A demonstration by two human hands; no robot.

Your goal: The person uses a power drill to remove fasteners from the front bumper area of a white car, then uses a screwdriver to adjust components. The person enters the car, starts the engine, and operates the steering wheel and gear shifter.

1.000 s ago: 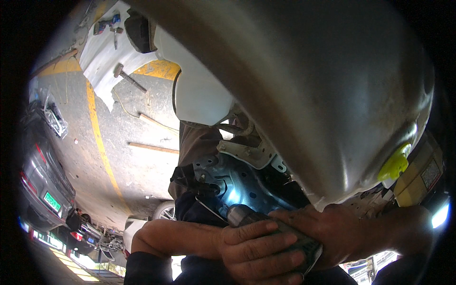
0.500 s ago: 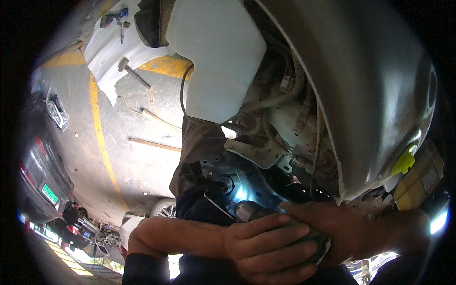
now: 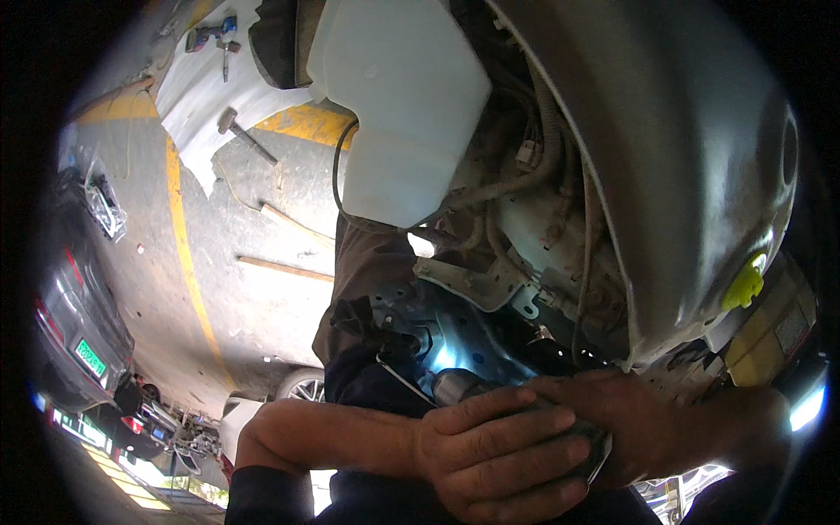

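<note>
We have the left hand (image 3: 507, 455) wrapped over the body of a grey drill-like tool (image 3: 459, 387), fingers curled around it, while the right hand (image 3: 612, 416) grasps it from the other side, most of its fingers hidden. The tool sits low in the middle of our view, its nose toward a brightly lit metal panel (image 3: 477, 350) with holes in it.

Just above that, a pale bracket (image 3: 472, 284) juts out, and a white plastic tank (image 3: 394, 122) hangs over it. Hoses (image 3: 547, 149) crowd the cavity beside the tank. A large grey body panel (image 3: 674, 175) fills the upper right and blocks what lies behind it; a yellow-green piece (image 3: 744, 284) sits at its edge.

The concrete floor (image 3: 227, 210) is worn, with a yellow line (image 3: 182, 241) running along it. On it we see a white sheet (image 3: 197, 96) with a blue cordless tool (image 3: 229, 28) on top, a hammer (image 3: 251, 142) reaching past the sheet's edge, and a thin strip (image 3: 286, 268) (wood, by its colour). A dark car (image 3: 79, 328) stands at the far left, near a clear plastic bag (image 3: 107, 206).
</note>
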